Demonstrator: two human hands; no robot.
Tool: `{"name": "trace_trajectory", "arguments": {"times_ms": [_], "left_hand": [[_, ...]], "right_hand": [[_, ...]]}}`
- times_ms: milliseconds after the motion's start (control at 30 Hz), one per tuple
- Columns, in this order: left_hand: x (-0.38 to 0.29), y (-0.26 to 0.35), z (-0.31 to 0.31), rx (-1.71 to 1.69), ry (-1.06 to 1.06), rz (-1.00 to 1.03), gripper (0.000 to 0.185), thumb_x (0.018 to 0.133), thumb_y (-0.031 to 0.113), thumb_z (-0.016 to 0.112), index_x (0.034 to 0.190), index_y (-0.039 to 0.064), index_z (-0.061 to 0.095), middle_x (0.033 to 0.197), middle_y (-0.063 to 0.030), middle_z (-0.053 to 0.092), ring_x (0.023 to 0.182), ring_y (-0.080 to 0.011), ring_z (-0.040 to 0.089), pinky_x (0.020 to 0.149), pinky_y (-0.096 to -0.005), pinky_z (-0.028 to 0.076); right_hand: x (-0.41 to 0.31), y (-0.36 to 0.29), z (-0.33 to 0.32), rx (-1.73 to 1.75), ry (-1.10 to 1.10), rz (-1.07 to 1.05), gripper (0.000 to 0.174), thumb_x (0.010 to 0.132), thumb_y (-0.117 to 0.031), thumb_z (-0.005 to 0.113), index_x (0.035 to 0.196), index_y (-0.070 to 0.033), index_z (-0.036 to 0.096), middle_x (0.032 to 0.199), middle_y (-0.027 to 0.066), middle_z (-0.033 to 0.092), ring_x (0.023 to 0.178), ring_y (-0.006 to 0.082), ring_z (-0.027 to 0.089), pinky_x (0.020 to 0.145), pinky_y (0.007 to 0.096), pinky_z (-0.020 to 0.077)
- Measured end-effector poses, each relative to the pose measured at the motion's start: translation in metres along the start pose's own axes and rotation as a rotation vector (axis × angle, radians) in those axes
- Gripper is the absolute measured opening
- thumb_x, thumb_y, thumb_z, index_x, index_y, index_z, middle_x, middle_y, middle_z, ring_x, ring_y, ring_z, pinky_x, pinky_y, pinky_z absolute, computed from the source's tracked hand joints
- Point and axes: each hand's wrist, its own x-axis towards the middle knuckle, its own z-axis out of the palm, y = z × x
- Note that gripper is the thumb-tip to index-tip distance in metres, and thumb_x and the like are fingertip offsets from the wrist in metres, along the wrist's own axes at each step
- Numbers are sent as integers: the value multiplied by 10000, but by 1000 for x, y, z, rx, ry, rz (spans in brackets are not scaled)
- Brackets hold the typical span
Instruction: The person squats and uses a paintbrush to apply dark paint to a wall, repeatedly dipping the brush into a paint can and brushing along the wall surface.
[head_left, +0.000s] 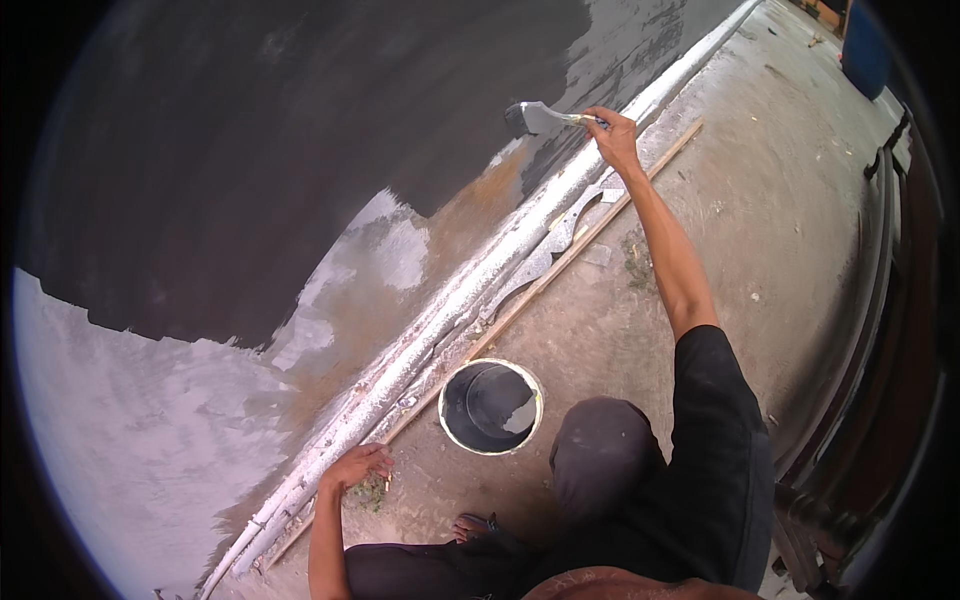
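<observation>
My right hand (613, 139) is closed on the handle of a wide paintbrush (541, 118), whose dark bristles are against the wall (225, 165). Much of that wall is coated dark grey; its lower part shows pale and brownish patches. At the lower left, my left hand (360, 466) has curled fingers and is near a thin cigarette-like stick (387, 485); whether it holds the stick I cannot tell. Between my hands, a round bucket (444, 427) with a pale rim stands on the ground, with grey paint inside.
A white-splashed pipe or ledge (420, 341) runs along the wall's foot. Beside it lie a long wooden strip (540, 283) and a wavy-edged sheet piece (525, 271). At the upper right stands a blue container (866, 56); dark rails (885, 225) line the right side.
</observation>
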Motion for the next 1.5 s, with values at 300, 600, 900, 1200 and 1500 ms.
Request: {"name": "trace_trajectory", "arguments": {"times_ms": [300, 600, 900, 1200, 1500], "left_hand": [[19, -3, -6, 18, 8, 58, 521, 1011, 443, 519, 1275, -1, 589, 1117, -116, 695, 897, -184, 686, 836, -342, 531], [40, 13, 5, 174, 2, 66, 507, 970, 393, 512, 1235, -27, 614, 1137, -128, 688, 917, -229, 696, 817, -390, 516], [33, 19, 4, 310, 72, 35, 556, 992, 411, 493, 1355, -6, 554, 1174, -160, 675, 846, -215, 702, 712, -361, 532], [28, 28, 6, 347, 37, 113, 572, 1004, 420, 454, 1372, -9, 539, 1227, -190, 660, 915, -250, 709, 820, -418, 529], [17, 36, 7, 288, 28, 85, 550, 997, 419, 463, 1354, 10, 552, 1190, -156, 668, 988, -261, 690, 965, -453, 473]], "right_hand": [[9, 10, -31, -234, 347, 72, 265, 872, -189, 673, 1019, 24, 730, 799, 191, 730, 727, 290, 723, 703, 393, 526], [-159, -203, -42, -60, -698, 30, 198, 883, -129, 708, 1026, 2, 748, 719, 40, 681, 568, 89, 577, 501, 241, 391], [-264, -243, 37, -300, -1294, -373, 178, 807, -40, 700, 971, 27, 729, 787, 155, 701, 609, 216, 630, 601, 333, 493], [-305, -202, 50, -258, -1368, -507, 192, 770, -19, 691, 955, 27, 714, 823, 233, 684, 681, 386, 663, 623, 410, 518], [-292, -212, 24, -282, -1064, -733, 238, 802, -55, 732, 1027, 13, 695, 883, 162, 718, 653, 297, 687, 572, 357, 549]]}}
